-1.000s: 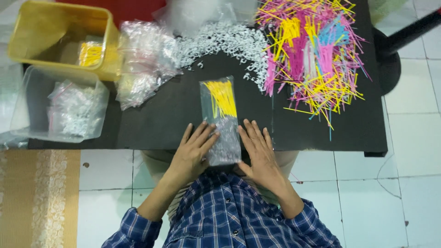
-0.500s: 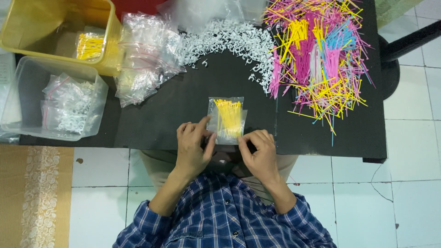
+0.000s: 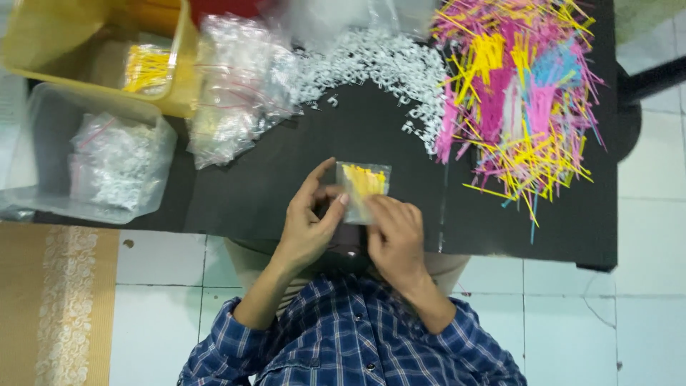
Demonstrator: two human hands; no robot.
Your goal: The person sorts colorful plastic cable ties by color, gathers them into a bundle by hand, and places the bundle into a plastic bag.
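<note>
left hand (image 3: 309, 223) and right hand (image 3: 395, 239) meet at the near edge of the black desk (image 3: 286, 179), low centre of the head view. both have their grip closed on a small clear bag (image 3: 363, 190) holding a bundle of yellow sticks (image 3: 364, 179). the bag is folded short, with the yellow bundle in its upper part. left thumb and fingers pinch the bag's left edge; right fingers press its lower right part. the bag sits just above the desk edge, in front of the person's plaid sleeves.

surroundings, taken from the bag:
- at 2 o'clock, a loose heap of coloured sticks (image 3: 518, 100), pink, yellow and some blue, spread over the right part of the desk, well apart from the hands.
- at 12 o'clock, a scatter of small white plastic pieces (image 3: 379, 61), running in an arc toward the coloured heap and touching its left side.
- at 10 o'clock, a pile of clear bags (image 3: 239, 86) filled with white pieces.
- further at 10 o'clock, a yellow tub (image 3: 182, 93) with a packet of yellow sticks inside.
- at 9 o'clock, a clear plastic box (image 3: 43, 200) holding more bagged white pieces, overhanging the desk's left end.

tiled floor below; a tan mat at 8 o'clock.
</note>
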